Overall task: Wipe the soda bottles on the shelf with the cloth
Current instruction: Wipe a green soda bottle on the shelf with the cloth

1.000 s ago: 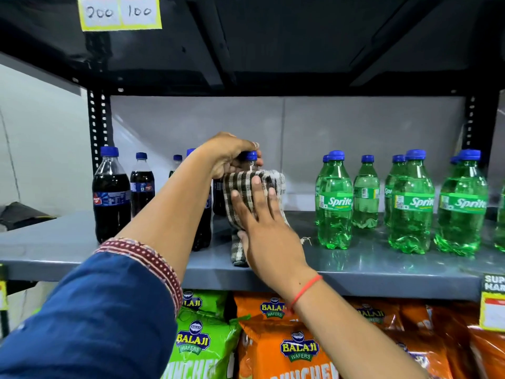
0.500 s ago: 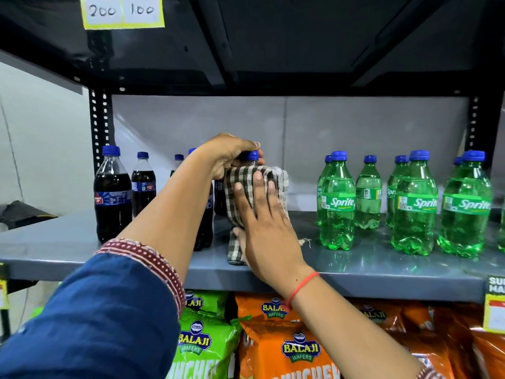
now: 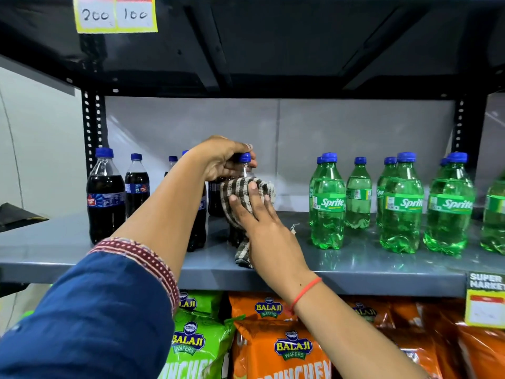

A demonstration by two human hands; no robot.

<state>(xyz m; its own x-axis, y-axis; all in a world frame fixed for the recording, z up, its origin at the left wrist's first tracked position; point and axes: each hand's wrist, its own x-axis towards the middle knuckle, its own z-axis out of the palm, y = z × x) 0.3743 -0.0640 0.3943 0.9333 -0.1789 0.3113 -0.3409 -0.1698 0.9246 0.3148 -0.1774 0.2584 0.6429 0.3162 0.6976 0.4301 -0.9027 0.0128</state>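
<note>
Left hand point(image 3: 221, 160) grips the neck of a dark cola bottle point(image 3: 244, 170) near the front of the grey shelf point(image 3: 355, 266), steadying it upright. Right hand point(image 3: 262, 222) presses the checked cloth point(image 3: 246, 192) around that bottle's body, fingers spread flat over the fabric (loose tail hangs to the shelf). Judging progress: one bottle mid-wipe. Other cola bottles point(image 3: 105, 195) at left and the Sprite bottles point(image 3: 328, 203) at right look untouched; most work likely remains.
</note>
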